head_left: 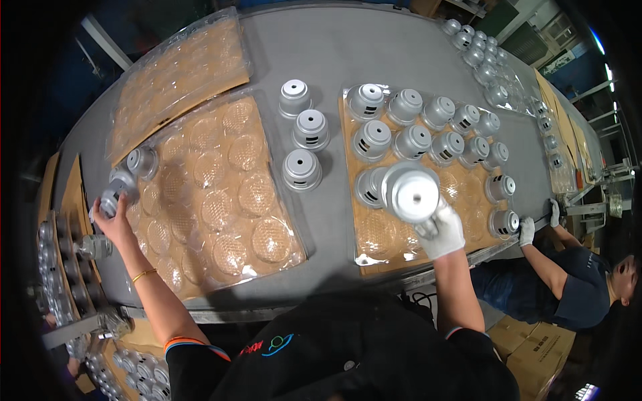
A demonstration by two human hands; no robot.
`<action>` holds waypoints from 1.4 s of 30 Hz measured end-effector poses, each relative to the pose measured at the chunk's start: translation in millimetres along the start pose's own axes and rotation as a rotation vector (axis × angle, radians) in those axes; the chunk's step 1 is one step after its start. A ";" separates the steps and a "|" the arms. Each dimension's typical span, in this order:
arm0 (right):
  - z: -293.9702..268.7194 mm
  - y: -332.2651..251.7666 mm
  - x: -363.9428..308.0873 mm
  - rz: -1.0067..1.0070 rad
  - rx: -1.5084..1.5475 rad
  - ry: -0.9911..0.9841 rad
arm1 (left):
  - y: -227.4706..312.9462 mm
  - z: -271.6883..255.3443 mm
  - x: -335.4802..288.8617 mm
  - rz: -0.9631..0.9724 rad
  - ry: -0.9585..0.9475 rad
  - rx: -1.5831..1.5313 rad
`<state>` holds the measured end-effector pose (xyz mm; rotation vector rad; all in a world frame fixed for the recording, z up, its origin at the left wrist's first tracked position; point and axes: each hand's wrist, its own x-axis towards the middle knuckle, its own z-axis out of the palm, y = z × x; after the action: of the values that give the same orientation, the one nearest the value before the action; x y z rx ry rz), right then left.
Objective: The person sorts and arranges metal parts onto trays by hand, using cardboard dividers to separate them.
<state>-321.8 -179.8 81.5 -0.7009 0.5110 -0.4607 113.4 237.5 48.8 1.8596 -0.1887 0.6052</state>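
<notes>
My bare left hand (116, 223) reaches to the far left edge of a clear plastic blister tray (208, 167), its fingers closed around a silver cup-shaped metal housing (120, 202). Two more silver housings (142, 162) sit beside it along that tray's left side; the tray's other visible pockets hold nothing. My right hand (443, 230), in a white glove, grips another silver housing (413, 192), raised above the right-hand tray (374, 248). Several housings (411, 142) stand in rows in that tray's rear and right pockets. The raised housing partly hides one behind it.
Three silver housings (302, 170) stand in a column on the grey table (321, 230) between the trays. Another clear tray on brown cardboard (187, 70) lies at the back left. More filled trays (478, 53) are at the far right, where a co-worker (562, 281) with white gloves stands.
</notes>
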 end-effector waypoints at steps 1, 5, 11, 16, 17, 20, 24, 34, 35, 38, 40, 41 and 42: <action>-17.6 5.4 -7.7 0.008 -0.002 -0.002 | 17.5 9.4 -13.9 -0.059 -0.069 -0.181; -47.5 35.9 -28.3 0.312 -0.535 0.368 | 85.3 37.7 -69.4 -0.063 -0.252 -0.299; -83.7 72.0 -10.6 0.208 -0.843 0.368 | 162.0 75.9 -140.6 -0.057 -0.568 -0.727; 2.8 46.7 -19.2 -0.445 -1.740 0.328 | 191.5 85.4 -159.9 0.386 -0.672 -0.685; 25.0 38.2 -16.5 -0.565 -1.563 0.227 | 195.6 89.1 -160.2 0.386 -0.680 -0.699; 114.5 15.4 -15.6 -0.256 -0.786 -0.034 | 201.2 96.8 -163.9 0.744 -0.700 -0.675; 146.0 22.1 3.4 -0.500 -0.888 -0.158 | 213.7 112.3 -180.6 0.443 -0.815 -0.841; 158.8 17.9 45.3 -0.107 -0.604 0.020 | 196.4 117.5 -172.7 0.628 -0.753 -0.770; 161.5 12.3 47.3 0.130 -0.435 0.098 | 193.9 116.6 -169.0 0.627 -0.746 -0.766; 158.9 27.0 47.8 -0.108 -0.770 -0.077 | 193.5 110.9 -155.4 0.813 -0.705 -0.534; 161.1 36.0 52.8 -0.274 -0.861 -0.126 | 189.8 115.3 -151.7 0.863 -0.672 -0.517; 160.7 39.9 56.0 -0.276 -0.867 -0.126 | 189.0 118.6 -150.0 0.916 -0.644 -0.507; 158.9 45.7 60.4 -0.259 -0.761 -0.081 | 187.9 120.2 -146.4 0.915 -0.639 -0.512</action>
<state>-171.9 -105.4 136.0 -1.5234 0.5192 -0.4748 -51.2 34.5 103.0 1.3312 -1.5205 0.4631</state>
